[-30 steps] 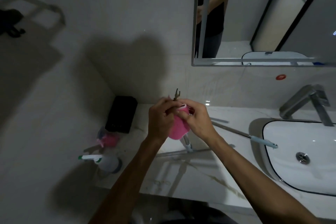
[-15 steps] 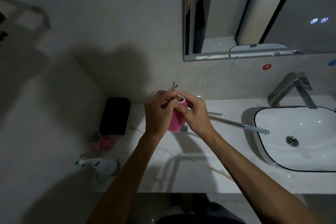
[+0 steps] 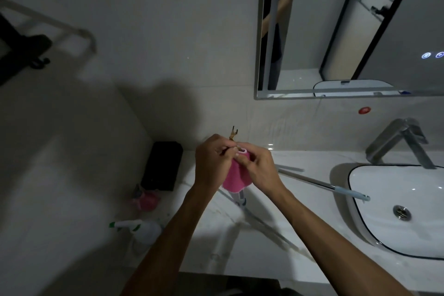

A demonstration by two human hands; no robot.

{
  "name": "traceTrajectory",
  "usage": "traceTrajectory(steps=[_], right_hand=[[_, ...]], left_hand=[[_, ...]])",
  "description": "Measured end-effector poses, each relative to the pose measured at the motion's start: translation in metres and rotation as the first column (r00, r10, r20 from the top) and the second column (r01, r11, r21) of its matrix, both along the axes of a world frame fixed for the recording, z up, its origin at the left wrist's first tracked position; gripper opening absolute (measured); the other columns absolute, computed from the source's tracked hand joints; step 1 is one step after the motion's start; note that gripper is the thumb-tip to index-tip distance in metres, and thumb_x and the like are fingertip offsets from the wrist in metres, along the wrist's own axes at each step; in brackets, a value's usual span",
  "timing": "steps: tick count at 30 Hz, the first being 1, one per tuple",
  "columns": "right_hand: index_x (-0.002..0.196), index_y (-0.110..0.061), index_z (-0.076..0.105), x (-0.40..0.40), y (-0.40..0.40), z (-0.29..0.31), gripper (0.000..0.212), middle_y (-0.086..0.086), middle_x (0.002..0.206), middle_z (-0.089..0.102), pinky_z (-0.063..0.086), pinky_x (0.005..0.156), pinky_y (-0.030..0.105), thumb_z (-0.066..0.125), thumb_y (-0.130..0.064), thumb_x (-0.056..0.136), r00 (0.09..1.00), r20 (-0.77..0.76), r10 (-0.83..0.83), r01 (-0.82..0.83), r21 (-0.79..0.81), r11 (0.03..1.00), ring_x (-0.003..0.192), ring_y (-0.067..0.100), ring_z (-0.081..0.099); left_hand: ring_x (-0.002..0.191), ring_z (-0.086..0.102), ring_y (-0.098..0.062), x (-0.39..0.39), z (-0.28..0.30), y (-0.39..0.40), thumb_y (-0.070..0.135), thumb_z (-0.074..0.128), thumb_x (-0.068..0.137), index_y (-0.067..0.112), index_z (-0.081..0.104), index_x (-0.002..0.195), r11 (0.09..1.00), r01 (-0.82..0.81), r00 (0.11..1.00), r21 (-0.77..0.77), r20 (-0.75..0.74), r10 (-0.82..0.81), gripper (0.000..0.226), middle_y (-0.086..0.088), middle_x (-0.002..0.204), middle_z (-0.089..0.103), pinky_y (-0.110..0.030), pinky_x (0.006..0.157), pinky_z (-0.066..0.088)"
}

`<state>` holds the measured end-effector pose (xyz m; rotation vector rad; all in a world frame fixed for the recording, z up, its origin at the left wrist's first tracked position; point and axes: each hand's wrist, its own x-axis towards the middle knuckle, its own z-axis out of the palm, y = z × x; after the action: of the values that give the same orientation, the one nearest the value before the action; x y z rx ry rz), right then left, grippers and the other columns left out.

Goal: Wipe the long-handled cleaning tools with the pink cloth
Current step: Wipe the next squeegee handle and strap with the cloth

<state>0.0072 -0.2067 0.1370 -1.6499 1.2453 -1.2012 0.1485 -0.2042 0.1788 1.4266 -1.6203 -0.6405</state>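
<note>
You are standing at a pale marble counter point(image 3: 276, 255) in a dim tiled bathroom, your left hand point(image 3: 212, 163) pinching a thin forked tool point(image 3: 233, 134) while your right hand point(image 3: 258, 168) is gripping the pink cloth point(image 3: 236, 179) around it; a long-handled tool point(image 3: 319, 184) is lying toward the white sink point(image 3: 374, 230).

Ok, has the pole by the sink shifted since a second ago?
No. The pole still overhangs the sink rim, same offset from the drain.

Dim tiled bathroom, mirror point(image 3: 348, 31), sink point(image 3: 408, 235)
</note>
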Motion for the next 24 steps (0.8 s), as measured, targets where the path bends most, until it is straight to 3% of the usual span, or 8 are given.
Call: traceTrajectory(steps=[3, 6, 8, 14, 16, 19, 24], right_hand=[[0.116, -0.016, 0.075, 0.003, -0.001, -0.006, 0.024, -0.003, 0.108, 0.076, 0.052, 0.085, 0.018, 0.067, -0.020, 0.094, 0.999, -0.032, -0.022, 0.022, -0.004, 1.000, 0.098, 0.010, 0.068], [0.101, -0.012, 0.078, 0.006, -0.009, -0.001, 0.016, -0.004, 0.092, 0.076, 0.046, 0.074, 0.008, 0.078, -0.016, 0.086, 0.996, -0.028, -0.087, 0.087, -0.004, 0.996, 0.081, -0.001, 0.066], [0.095, -0.010, 0.079, 0.008, -0.013, 0.001, 0.012, -0.004, 0.087, 0.074, 0.045, 0.071, 0.005, 0.079, -0.015, 0.084, 0.992, -0.040, -0.117, 0.117, -0.014, 0.993, 0.075, -0.006, 0.065], [0.098, -0.009, 0.078, 0.011, -0.016, 0.008, 0.013, -0.003, 0.093, 0.076, 0.046, 0.077, 0.006, 0.076, -0.011, 0.086, 0.981, -0.037, -0.189, 0.187, -0.060, 0.981, 0.083, -0.002, 0.067], [0.095, -0.010, 0.074, 0.012, -0.018, 0.014, 0.010, -0.004, 0.088, 0.073, 0.043, 0.074, 0.005, 0.072, -0.018, 0.089, 0.981, -0.049, -0.185, 0.182, -0.071, 0.981, 0.080, -0.006, 0.063], [0.095, -0.011, 0.072, 0.011, -0.019, 0.021, 0.026, -0.004, 0.089, 0.071, 0.044, 0.074, 0.005, 0.062, -0.034, 0.089, 0.975, -0.052, -0.214, 0.209, -0.094, 0.974, 0.080, -0.005, 0.062], [0.095, -0.008, 0.071, 0.007, -0.014, 0.014, 0.006, -0.001, 0.088, 0.072, 0.046, 0.075, 0.008, 0.071, -0.012, 0.090, 0.960, -0.030, -0.278, 0.276, -0.048, 0.960, 0.080, 0.001, 0.064]], left_hand=[[0.080, 0.063, -0.010, 0.000, -0.004, -0.002, 0.012, 0.066, 0.081, 0.018, 0.073, 0.084, 1.000, -0.015, 0.995, -0.001, 0.099, 0.015, 0.010, 0.007, 0.086, 0.064, -0.032, 0.074, 0.055], [0.077, 0.056, -0.009, 0.002, -0.007, -0.005, 0.019, 0.068, 0.084, 0.018, 0.074, 0.087, 0.992, -0.123, 0.978, -0.033, 0.168, 0.127, 0.007, 0.005, 0.090, 0.059, -0.010, 0.069, 0.040], [0.076, 0.053, -0.008, 0.003, -0.006, -0.008, 0.020, 0.069, 0.087, 0.017, 0.073, 0.089, 0.989, -0.150, 0.968, -0.013, 0.200, 0.150, 0.005, 0.001, 0.090, 0.062, -0.004, 0.065, 0.033], [0.071, 0.066, -0.003, 0.002, 0.003, -0.014, 0.032, 0.080, 0.082, 0.017, 0.074, 0.089, 0.991, -0.132, 0.991, 0.023, 0.031, 0.131, 0.018, 0.010, 0.079, 0.070, -0.012, 0.067, 0.047], [0.071, 0.067, -0.002, -0.001, 0.007, -0.016, 0.034, 0.080, 0.082, 0.018, 0.074, 0.091, 0.993, -0.117, 0.993, 0.027, 0.004, 0.117, 0.019, 0.010, 0.080, 0.070, -0.014, 0.066, 0.051], [0.074, 0.063, 0.001, -0.003, 0.010, -0.020, 0.033, 0.079, 0.083, 0.017, 0.076, 0.101, 0.995, -0.092, 0.996, -0.026, 0.013, 0.093, 0.024, 0.008, 0.088, 0.067, -0.005, 0.068, 0.045], [0.085, 0.065, 0.001, -0.007, 0.004, -0.023, 0.019, 0.078, 0.084, 0.014, 0.076, 0.106, 0.999, 0.019, 0.995, 0.025, -0.100, -0.017, 0.022, 0.009, 0.096, 0.066, -0.008, 0.075, 0.047]])
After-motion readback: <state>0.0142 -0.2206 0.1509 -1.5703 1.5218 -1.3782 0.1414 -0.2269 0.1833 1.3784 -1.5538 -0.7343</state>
